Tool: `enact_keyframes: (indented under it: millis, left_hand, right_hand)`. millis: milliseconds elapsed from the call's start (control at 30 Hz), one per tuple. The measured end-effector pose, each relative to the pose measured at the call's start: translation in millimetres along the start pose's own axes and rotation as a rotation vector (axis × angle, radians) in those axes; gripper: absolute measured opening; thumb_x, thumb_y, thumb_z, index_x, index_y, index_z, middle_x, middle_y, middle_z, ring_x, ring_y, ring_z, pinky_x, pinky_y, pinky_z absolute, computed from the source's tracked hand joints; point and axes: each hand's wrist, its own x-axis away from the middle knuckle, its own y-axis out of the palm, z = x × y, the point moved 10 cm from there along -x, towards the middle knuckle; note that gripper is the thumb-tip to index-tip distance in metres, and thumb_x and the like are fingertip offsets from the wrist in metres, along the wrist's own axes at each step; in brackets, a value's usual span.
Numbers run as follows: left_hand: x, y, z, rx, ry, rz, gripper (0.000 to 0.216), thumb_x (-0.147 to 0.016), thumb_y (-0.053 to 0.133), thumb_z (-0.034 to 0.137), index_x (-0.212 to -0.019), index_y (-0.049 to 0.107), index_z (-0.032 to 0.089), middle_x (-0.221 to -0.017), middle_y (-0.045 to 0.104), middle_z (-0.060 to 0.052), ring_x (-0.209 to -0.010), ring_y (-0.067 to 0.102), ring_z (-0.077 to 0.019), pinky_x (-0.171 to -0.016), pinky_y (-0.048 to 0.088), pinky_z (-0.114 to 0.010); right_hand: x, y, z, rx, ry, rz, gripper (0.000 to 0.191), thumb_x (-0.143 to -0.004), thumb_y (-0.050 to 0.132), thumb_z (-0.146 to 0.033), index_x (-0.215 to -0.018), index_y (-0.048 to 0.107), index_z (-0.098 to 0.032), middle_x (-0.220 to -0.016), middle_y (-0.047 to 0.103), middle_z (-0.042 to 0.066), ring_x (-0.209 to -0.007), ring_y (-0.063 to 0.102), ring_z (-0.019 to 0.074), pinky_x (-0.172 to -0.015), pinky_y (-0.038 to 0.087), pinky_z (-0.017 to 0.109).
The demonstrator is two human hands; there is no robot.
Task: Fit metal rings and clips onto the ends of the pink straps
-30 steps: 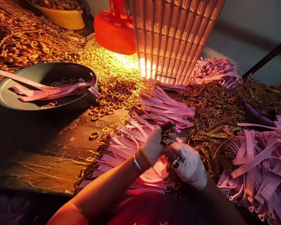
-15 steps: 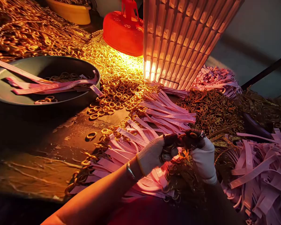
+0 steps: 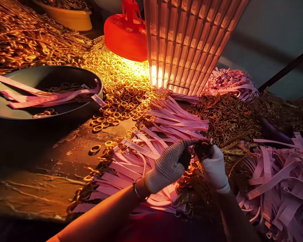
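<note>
The left hand [image 3: 168, 164] sits beside the right hand [image 3: 213, 164], fingers [image 3: 185, 157] curled, contents unclear; straps [image 3: 131, 169] at their nine o'clock, rings [image 3: 121, 95] at eleven.

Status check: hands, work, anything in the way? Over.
Left hand and right hand gloved, close together. Grip too dark to read. Pink straps crowded below; ring pile and red lamp beyond.

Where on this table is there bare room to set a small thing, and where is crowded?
The largest bare patch of table is bordered by the bowl, the near pink straps and the front edge; one loose ring lies there. A smaller patch lies between the ring pile and those straps. Crowded: around the left hand, right hand and dark links.
</note>
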Motion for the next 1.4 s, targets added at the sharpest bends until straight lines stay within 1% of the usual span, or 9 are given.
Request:
enact_keyframes:
  millis: [100, 267, 367, 567, 800, 1033, 1133, 1233, 1400]
  left_hand:
    - [3, -8, 15, -0.057, 0.064, -0.04, 0.047, -0.074, 0.07, 0.013, -0.12, 0.074, 0.02, -0.079, 0.068, -0.004, -0.071, 0.059, -0.0162, -0.072, 0.048, -0.026]
    - [4, -4, -33, 0.629, -0.398, -0.111, 0.022, -0.077, 0.068, 0.026, -0.094, 0.074, 0.013, -0.07, 0.063, -0.005, -0.055, 0.054, -0.011, -0.049, 0.042, -0.02]
    - [7, 7, -58, 0.773, -0.531, -0.144, 0.026, -0.076, 0.071, 0.035, -0.084, 0.07, 0.01, -0.075, 0.068, -0.01, -0.053, 0.057, -0.0108, -0.043, 0.039, -0.018]
    - [10, 17, -62, 0.445, -0.502, -0.261, 0.026, -0.078, 0.071, 0.039, -0.077, 0.062, 0.014, -0.05, 0.057, -0.001, -0.034, 0.035, -0.0047, -0.033, 0.021, -0.016]
    - [11, 21, -60, 0.562, -0.559, -0.23, 0.032, -0.077, 0.074, 0.037, -0.069, 0.051, 0.017, -0.054, 0.044, 0.006, -0.042, 0.035, -0.0042, -0.038, 0.023, -0.017]
    - [15, 26, -64, 0.511, -0.62, -0.282, 0.032, -0.073, 0.076, 0.038, -0.065, 0.053, 0.016, -0.051, 0.044, 0.005, -0.042, 0.034, -0.0047, -0.04, 0.023, -0.019]
    - [23, 35, -73, 0.486, -0.686, -0.412, 0.032, -0.075, 0.072, 0.043, -0.068, 0.056, 0.015, -0.053, 0.049, 0.003, -0.041, 0.039, -0.0061, -0.04, 0.027, -0.02]
    - [27, 36, -80, 0.34, -0.687, -0.51, 0.028, -0.077, 0.067, 0.041, -0.076, 0.062, 0.014, -0.055, 0.054, 0.001, -0.041, 0.043, -0.0079, -0.039, 0.029, -0.02]
    - [22, 27, -60, 0.095, -0.594, -0.47, 0.032, -0.08, 0.065, 0.048, -0.074, 0.058, 0.017, -0.052, 0.051, 0.002, -0.04, 0.038, -0.0074, -0.038, 0.027, -0.018]
  right_hand:
    - [-11, -3, 22, -0.225, 0.21, 0.037, 0.025, -0.072, 0.079, -0.038, -0.086, 0.069, -0.02, -0.079, 0.073, 0.002, -0.069, 0.065, 0.0171, -0.068, 0.058, 0.034]
    - [-12, 4, 13, -0.334, 0.259, -0.01, 0.033, -0.064, 0.087, -0.035, -0.087, 0.068, -0.021, -0.084, 0.073, 0.002, -0.069, 0.064, 0.0168, -0.064, 0.057, 0.033]
    - [-8, 18, -1, -0.3, 0.207, -0.139, 0.03, -0.069, 0.085, -0.033, -0.093, 0.07, -0.022, -0.084, 0.072, 0.0, -0.072, 0.065, 0.0167, -0.07, 0.058, 0.032]
    - [-1, 35, -16, 0.04, -0.003, -0.355, 0.02, -0.087, 0.061, -0.021, -0.105, 0.069, -0.019, -0.089, 0.071, 0.002, -0.079, 0.063, 0.0155, -0.075, 0.055, 0.028]
    - [10, 15, -22, 0.504, -0.291, -0.346, 0.053, -0.088, 0.048, -0.01, -0.14, 0.052, -0.022, -0.133, 0.062, 0.014, -0.124, 0.057, 0.0282, -0.11, 0.044, 0.05]
    - [27, 20, -31, 0.504, -0.471, -0.443, 0.064, -0.084, 0.05, -0.008, -0.145, 0.042, -0.022, -0.131, 0.06, 0.013, -0.124, 0.057, 0.0249, -0.106, 0.049, 0.043]
    - [35, 30, -37, 0.592, -0.523, -0.525, 0.06, -0.077, 0.053, -0.011, -0.137, 0.049, -0.019, -0.123, 0.061, 0.014, -0.113, 0.06, 0.0245, -0.097, 0.052, 0.039]
    - [39, 37, -31, 0.907, -0.497, -0.564, 0.042, -0.073, 0.058, -0.019, -0.114, 0.063, -0.012, -0.107, 0.066, 0.017, -0.094, 0.062, 0.0281, -0.082, 0.052, 0.041]
    - [47, 40, -16, 1.165, -0.363, -0.687, 0.025, -0.075, 0.06, -0.035, -0.086, 0.069, -0.014, -0.086, 0.069, 0.015, -0.077, 0.063, 0.0285, -0.065, 0.042, 0.038]
